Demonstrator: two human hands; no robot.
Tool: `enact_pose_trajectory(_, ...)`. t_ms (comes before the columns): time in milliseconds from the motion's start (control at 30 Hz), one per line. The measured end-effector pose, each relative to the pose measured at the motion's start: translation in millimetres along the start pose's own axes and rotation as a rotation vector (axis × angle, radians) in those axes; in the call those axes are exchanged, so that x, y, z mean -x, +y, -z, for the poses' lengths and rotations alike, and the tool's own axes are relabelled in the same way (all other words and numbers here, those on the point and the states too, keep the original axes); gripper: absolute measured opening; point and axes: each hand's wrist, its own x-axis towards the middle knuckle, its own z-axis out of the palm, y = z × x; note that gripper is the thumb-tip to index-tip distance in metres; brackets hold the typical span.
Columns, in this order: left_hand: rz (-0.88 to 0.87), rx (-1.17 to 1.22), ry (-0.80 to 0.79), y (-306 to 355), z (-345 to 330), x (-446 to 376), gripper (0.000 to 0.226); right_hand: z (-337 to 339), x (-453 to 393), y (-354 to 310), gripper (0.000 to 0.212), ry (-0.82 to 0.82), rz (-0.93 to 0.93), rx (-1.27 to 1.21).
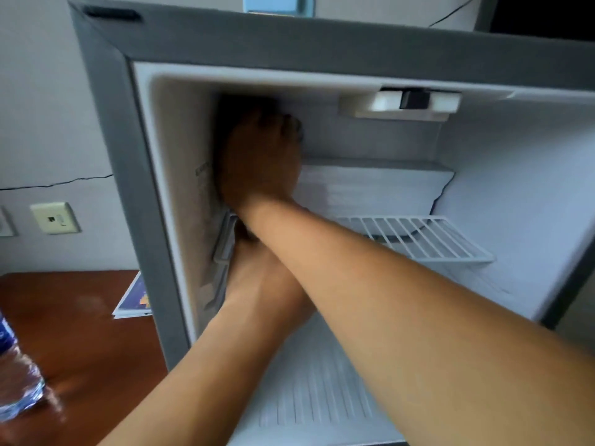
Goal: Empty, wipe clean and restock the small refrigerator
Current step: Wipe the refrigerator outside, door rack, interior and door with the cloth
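Inside the refrigerator (199, 43), our right hand (260, 156) presses a dark cloth (231, 106) against the upper left wall. Our left hand (257, 272) lies beneath that forearm, its grip hidden.

head view, close, facing into refrigerator (322, 43)

Grey refrigerator casing (135, 175), white interior walls (502, 175), white wire shelf (428, 239) inside it, reddish-brown wooden table (80, 333) left of the refrigerator, clear water bottle (16, 381) with blue label, cream wall socket (54, 217) on pale wall
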Motion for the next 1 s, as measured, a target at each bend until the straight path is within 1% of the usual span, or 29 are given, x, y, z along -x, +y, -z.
enact_pose_trajectory(33, -0.020, 0.029, 0.063, -0.2, -1.6, -0.5, 0.067, 4.1, -0.7, 6.6, 0.038, -0.119, 0.151, -0.074)
enact_pose_trajectory(67, -0.031, 0.022, 0.046, -0.1, -5.7, -1.0, 0.055, 12.9, -4.4, 20.2, 0.039, -0.155, 0.300, -0.147)
enact_pose_trajectory(100, -0.048, -0.014, 0.043, -0.6, -10.5, -1.9, 0.050, 23.9, -10.8, 37.9, 0.041, -0.167, 0.418, -0.162)
enact_pose_trajectory(133, -0.058, -0.036, 0.045, -0.8, -12.0, -1.9, 0.051, 32.0, -17.8, 59.5, 0.045, -0.183, 0.500, -0.100)
enact_pose_trajectory(167, -0.066, -0.047, 0.053, -2.1, -13.6, -1.7, 0.054, 37.9, -21.3, 81.6, 0.049, -0.191, 0.522, 0.008)
enact_pose_trajectory(200, -0.071, -0.049, 0.073, -2.5, -12.9, -2.8, 0.056, 43.2, -23.1, 106.6, 0.050, -0.148, 0.480, 0.115)
enact_pose_trajectory(233, -0.077, -0.053, 0.064, -3.2, -15.8, -4.5, 0.057, 49.7, -24.3, 131.9, 0.048, -0.087, 0.383, 0.203)
enact_pose_trajectory(300, -0.078, -0.065, 0.097, -1.7, -18.0, -5.3, 0.061, 60.0, -27.7, 175.3, 0.040, 0.022, 0.091, 0.282)
enact_pose_trajectory(333, -0.078, -0.074, 0.118, -0.2, -18.7, -4.5, 0.061, 63.0, -29.7, 187.7, 0.038, 0.041, -0.043, 0.302)
enact_pose_trajectory(367, -0.078, -0.081, 0.132, 1.8, -17.2, -3.1, 0.061, 62.9, -31.3, 193.1, 0.036, 0.042, -0.153, 0.302)
enact_pose_trajectory(433, -0.089, -0.070, 0.153, 1.9, -18.1, -2.6, 0.060, 58.8, -36.3, 178.6, 0.037, 0.083, -0.308, 0.222)
enact_pose_trajectory(500, -0.092, -0.082, 0.134, 1.9, -18.3, -3.5, 0.060, 59.0, -43.8, 149.4, 0.042, 0.029, -0.471, 0.020)
enact_pose_trajectory(600, -0.094, -0.080, 0.144, 0.6, -20.8, -7.7, 0.061, 46.7, -45.6, 106.4, 0.036, -0.090, -0.672, -0.480)
enact_pose_trajectory(667, -0.082, -0.084, 0.126, 0.5, -22.0, -7.5, 0.061, 39.2, -39.9, 83.9, 0.032, -0.096, -0.785, -0.800)
enact_pose_trajectory(733, -0.066, -0.084, 0.076, 0.7, -19.1, -6.6, 0.059, 37.3, -36.9, 72.9, 0.035, -0.108, -0.908, -1.104)
enact_pose_trajectory(767, -0.050, -0.082, 0.044, 1.5, -15.7, -6.1, 0.058, 41.3, -35.3, 72.5, 0.037, -0.141, -0.980, -1.284)
enact_pose_trajectory(800, -0.033, -0.082, 0.019, 1.6, -12.8, -6.5, 0.057, 47.0, -33.0, 70.9, 0.036, -0.205, -1.005, -1.439)
enact_pose_trajectory(833, -0.026, -0.072, 0.001, 1.4, -10.8, -6.4, 0.053, 56.0, -28.0, 67.4, 0.034, -0.302, -1.008, -1.598)
enact_pose_trajectory(900, -0.021, -0.053, 0.017, 3.4, -10.1, -3.1, 0.041, 73.9, -15.9, 63.3, 0.030, -0.501, -1.057, -1.736)
enact_pose_trajectory(933, 0.010, -0.041, 0.037, 3.8, -8.6, -1.0, 0.036, 83.8, -6.4, 59.7, 0.028, -0.614, -1.039, -1.757)
enact_pose_trajectory(1000, 0.126, 0.065, 0.000, 9.5, -0.5, 3.7, 0.038, 100.5, 15.7, 61.3, 0.030, -0.752, -1.041, -1.912)
